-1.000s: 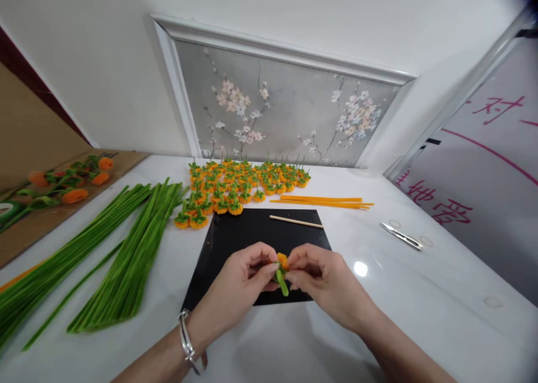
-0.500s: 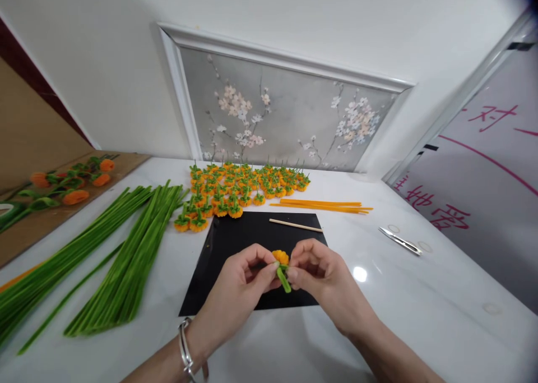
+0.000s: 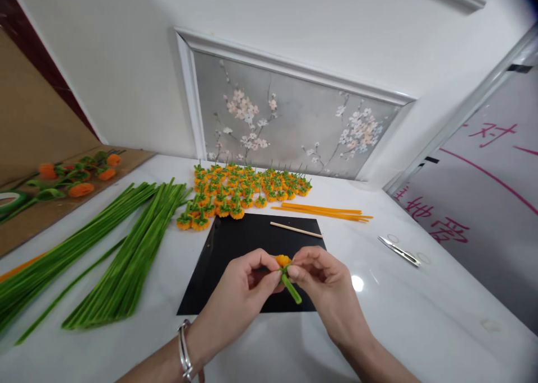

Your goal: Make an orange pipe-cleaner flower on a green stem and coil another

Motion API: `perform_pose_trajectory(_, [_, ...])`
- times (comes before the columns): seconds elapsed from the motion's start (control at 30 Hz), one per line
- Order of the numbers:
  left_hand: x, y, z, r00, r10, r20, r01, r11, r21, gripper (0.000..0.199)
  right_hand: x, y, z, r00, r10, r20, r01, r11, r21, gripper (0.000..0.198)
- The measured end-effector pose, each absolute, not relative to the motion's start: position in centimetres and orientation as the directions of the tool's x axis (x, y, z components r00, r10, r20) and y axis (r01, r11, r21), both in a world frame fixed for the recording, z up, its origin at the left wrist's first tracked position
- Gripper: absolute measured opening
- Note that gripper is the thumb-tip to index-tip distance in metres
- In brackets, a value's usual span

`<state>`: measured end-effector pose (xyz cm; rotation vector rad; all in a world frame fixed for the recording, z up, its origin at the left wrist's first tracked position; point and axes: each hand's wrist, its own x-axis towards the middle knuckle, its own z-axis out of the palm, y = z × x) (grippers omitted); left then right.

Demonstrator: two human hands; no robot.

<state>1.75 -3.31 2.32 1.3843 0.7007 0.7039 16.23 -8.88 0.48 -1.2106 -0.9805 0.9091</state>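
Between my two hands is a small orange pipe-cleaner flower [image 3: 283, 261] with a green pipe cleaner [image 3: 291, 289] at its base. My left hand [image 3: 247, 285] pinches it from the left with thumb and forefinger. From the right, my right hand [image 3: 325, 285] pinches at the same spot, fingertips almost meeting the left ones. One end of the green pipe cleaner sticks out toward me, below the fingertips. Both hands are above a black mat [image 3: 235, 254]. How the green piece joins the flower is partly hidden by my fingers.
Many orange flowers with green bases [image 3: 247, 187] stand behind the mat. Green pipe cleaners [image 3: 126, 259] lie left, orange ones [image 3: 323, 211] behind right. A wooden stick [image 3: 296, 229] rests on the mat. Thread snips [image 3: 399, 251] lie right. Finished-looking flowers [image 3: 79, 181] sit on cardboard at far left.
The green end between my hands now sticks out longer and points further down and right. Both hands keep their pinch. The camera view has shifted slightly.
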Motion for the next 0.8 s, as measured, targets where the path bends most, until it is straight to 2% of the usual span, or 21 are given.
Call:
perform_pose_trajectory(0.17, [1.6,-3.0,2.6,0.601,0.782,-0.164,-0.059,0.248,0.967,0.019,17.4,-8.9,0.7,0.255,0.960,0.113,0.022,0.111,-0.994,0.018])
perform_pose_trajectory(0.27, [1.4,-2.8,2.6,0.592,0.772,-0.230,-0.054,0.322,0.945,0.020,18.1,-8.9,1.0,0.208,0.967,0.149,0.155,0.118,-0.981,0.015])
perform_pose_trajectory(0.33, [1.3,-2.8,2.6,0.600,0.755,-0.263,-0.054,0.366,0.929,0.022,18.4,-9.0,1.1,0.127,0.956,0.264,0.314,0.214,-0.925,0.010])
perform_pose_trajectory(0.4, [1.4,-2.8,2.5,0.604,0.745,-0.283,-0.057,0.394,0.917,0.024,18.5,-9.1,1.2,0.017,0.920,0.392,0.470,0.339,-0.815,0.015])
perform_pose_trajectory(0.47, [1.4,-2.8,2.3,0.599,0.746,-0.292,-0.057,0.403,0.913,0.025,18.5,-9.2,1.2,-0.077,0.885,0.459,0.555,0.420,-0.718,0.022])
perform_pose_trajectory(0.67, [1.7,-2.9,1.7,0.616,0.730,-0.295,-0.056,0.414,0.908,0.031,18.6,-9.4,0.7,-0.232,0.857,0.460,0.661,0.486,-0.571,0.027])
perform_pose_trajectory(0.8, [1.9,-3.1,1.9,0.611,0.727,-0.314,-0.062,0.439,0.896,0.034,18.2,-9.2,0.6,-0.231,0.858,0.459,0.706,0.472,-0.528,0.021])
